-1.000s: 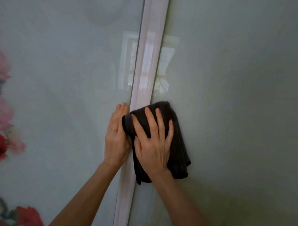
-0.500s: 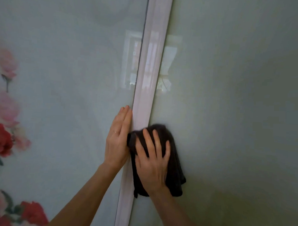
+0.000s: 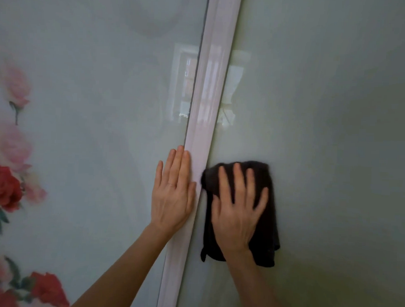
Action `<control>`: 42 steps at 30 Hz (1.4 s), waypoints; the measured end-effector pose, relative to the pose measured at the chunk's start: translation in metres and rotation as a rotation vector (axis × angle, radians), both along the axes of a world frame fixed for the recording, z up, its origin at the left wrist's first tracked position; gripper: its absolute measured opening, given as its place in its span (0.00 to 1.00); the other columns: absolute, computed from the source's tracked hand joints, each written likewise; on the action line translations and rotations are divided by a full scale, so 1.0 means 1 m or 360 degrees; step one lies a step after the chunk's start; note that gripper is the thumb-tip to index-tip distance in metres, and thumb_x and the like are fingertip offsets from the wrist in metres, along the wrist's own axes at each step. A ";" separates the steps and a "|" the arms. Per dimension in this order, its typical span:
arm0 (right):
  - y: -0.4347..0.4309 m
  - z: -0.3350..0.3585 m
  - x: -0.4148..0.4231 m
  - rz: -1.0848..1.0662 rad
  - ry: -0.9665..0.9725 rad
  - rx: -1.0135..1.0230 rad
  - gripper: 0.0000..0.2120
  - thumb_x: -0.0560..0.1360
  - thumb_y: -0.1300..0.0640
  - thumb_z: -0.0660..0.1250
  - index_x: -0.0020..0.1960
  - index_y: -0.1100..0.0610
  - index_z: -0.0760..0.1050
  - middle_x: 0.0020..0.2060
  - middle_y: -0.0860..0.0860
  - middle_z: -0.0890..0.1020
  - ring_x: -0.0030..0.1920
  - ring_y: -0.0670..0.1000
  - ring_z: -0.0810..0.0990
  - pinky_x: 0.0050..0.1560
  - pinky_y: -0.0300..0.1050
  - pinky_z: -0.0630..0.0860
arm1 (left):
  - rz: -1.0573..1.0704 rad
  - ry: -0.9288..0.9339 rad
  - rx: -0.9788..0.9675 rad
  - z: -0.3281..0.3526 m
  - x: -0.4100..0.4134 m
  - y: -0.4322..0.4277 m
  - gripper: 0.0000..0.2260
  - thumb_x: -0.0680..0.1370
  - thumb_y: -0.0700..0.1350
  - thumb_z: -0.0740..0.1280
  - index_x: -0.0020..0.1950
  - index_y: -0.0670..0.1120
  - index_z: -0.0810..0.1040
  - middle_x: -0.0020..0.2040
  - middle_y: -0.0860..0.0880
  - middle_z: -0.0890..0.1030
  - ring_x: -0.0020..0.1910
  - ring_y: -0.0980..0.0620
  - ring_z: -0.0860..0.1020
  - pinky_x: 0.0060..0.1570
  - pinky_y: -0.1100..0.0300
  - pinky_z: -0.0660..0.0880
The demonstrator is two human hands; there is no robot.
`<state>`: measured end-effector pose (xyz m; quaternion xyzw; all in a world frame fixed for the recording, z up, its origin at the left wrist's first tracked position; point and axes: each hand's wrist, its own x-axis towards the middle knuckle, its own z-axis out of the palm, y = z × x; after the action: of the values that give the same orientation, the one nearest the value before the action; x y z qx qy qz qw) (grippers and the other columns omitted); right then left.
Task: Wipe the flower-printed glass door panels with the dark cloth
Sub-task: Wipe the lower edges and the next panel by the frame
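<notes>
Red and pink, soft-edged: printed roses (image 3: 3, 187) down the far left of the pale green glossy glass door panel (image 3: 94, 126), smooth and mirror-like, with a window's reflection (image 3: 183, 83) near its right edge. Next, the left hand (image 3: 172, 198), open, fingers straight and together, laid flat on the glass and touching the glossy pinkish-white vertical frame strip (image 3: 205, 121) — seemingly to brace the door against the rubbing. Wears a thin ring (image 3: 171, 185). Right of the strip, the dark crumpled soft cloth (image 3: 269, 224), pressed against the plain pale green right-hand glass panel (image 3: 335, 135), just beside the strip, lower folds hanging loose past the wrist. On top of it the right hand (image 3: 237, 214), open as well, fingers spread and slightly blurred — spread, probably, to push a broad patch of fabric onto the slick surface. Wiping under way; much of the right panel apparently left to cover.
</notes>
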<state>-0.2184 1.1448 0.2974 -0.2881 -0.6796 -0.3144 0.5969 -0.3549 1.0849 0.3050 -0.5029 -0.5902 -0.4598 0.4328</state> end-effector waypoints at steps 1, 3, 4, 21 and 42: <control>0.001 0.000 0.003 -0.0044 0.0044 -0.0019 0.28 0.81 0.52 0.65 0.79 0.51 0.63 0.78 0.54 0.65 0.78 0.58 0.62 0.78 0.64 0.51 | 0.0028 0.0010 -0.0020 0.001 0.000 0.000 0.26 0.85 0.47 0.50 0.81 0.39 0.51 0.81 0.41 0.54 0.81 0.45 0.53 0.79 0.45 0.52; -0.001 0.001 -0.002 -0.0087 0.0122 -0.0058 0.29 0.80 0.53 0.65 0.79 0.50 0.63 0.77 0.55 0.65 0.78 0.59 0.61 0.78 0.66 0.50 | 0.0007 -0.0030 -0.0039 0.001 0.004 0.002 0.26 0.86 0.50 0.47 0.81 0.38 0.50 0.81 0.41 0.52 0.81 0.45 0.52 0.79 0.45 0.51; -0.004 0.001 -0.008 -0.0087 0.0142 -0.0072 0.29 0.80 0.53 0.66 0.79 0.50 0.63 0.77 0.55 0.64 0.78 0.60 0.61 0.78 0.66 0.50 | -0.0025 -0.0080 -0.0035 0.001 0.008 0.004 0.26 0.86 0.51 0.45 0.81 0.37 0.50 0.81 0.40 0.51 0.81 0.44 0.51 0.79 0.45 0.51; -0.010 0.010 -0.026 -0.0035 0.0140 -0.0098 0.22 0.85 0.50 0.57 0.78 0.51 0.65 0.77 0.53 0.64 0.78 0.58 0.61 0.78 0.65 0.50 | -0.0006 -0.0042 0.0093 0.001 0.016 0.013 0.23 0.87 0.49 0.46 0.80 0.39 0.53 0.79 0.35 0.54 0.80 0.40 0.54 0.77 0.42 0.58; -0.005 -0.010 0.005 -0.0022 0.0129 -0.0180 0.27 0.81 0.50 0.66 0.78 0.48 0.66 0.77 0.53 0.66 0.78 0.57 0.61 0.78 0.63 0.51 | -0.0065 -0.0105 0.0125 0.000 0.024 0.010 0.23 0.85 0.42 0.50 0.80 0.36 0.55 0.78 0.30 0.57 0.79 0.34 0.57 0.78 0.45 0.52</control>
<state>-0.2136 1.1397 0.2870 -0.3385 -0.6694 -0.2678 0.6046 -0.3306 1.0952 0.3046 -0.4821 -0.5751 -0.5077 0.4231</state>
